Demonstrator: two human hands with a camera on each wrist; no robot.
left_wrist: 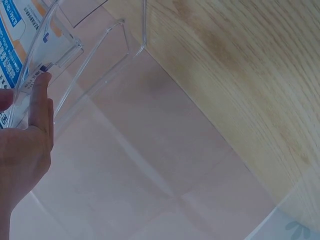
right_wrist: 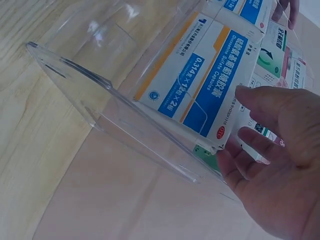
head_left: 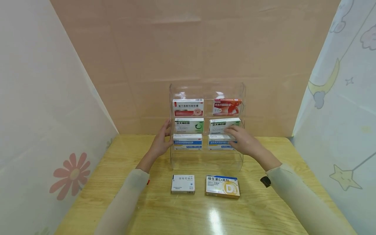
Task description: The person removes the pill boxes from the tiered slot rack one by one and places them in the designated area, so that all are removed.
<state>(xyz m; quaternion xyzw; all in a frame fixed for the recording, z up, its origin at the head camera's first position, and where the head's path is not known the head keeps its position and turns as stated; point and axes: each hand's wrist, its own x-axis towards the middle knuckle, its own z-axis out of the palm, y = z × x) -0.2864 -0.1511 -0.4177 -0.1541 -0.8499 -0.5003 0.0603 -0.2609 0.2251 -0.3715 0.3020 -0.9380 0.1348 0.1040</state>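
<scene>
A clear acrylic rack [head_left: 207, 160] holds medicine boxes in two columns. My left hand [head_left: 161, 141] grips the rack's left side, thumb at the front edge and a finger [left_wrist: 40, 100] along the outer side. My right hand [head_left: 245, 140] is at the rack's right column. Its thumb [right_wrist: 260, 102] lies at the top edge of a blue-and-white medicine box [right_wrist: 200, 75], and its curled fingers meet that box's upper corner. Just above, a green-and-white box [head_left: 218, 125] is tilted slightly and partly covered by this hand.
A white box [head_left: 182, 184] and a yellow-and-white vitamin D box [head_left: 222, 186] lie on the wooden table [head_left: 164, 215] before the rack. Higher up stand a red-and-white box [head_left: 188, 107] and a red box [head_left: 227, 107]. Patterned sheets [head_left: 332, 130] rise at both sides.
</scene>
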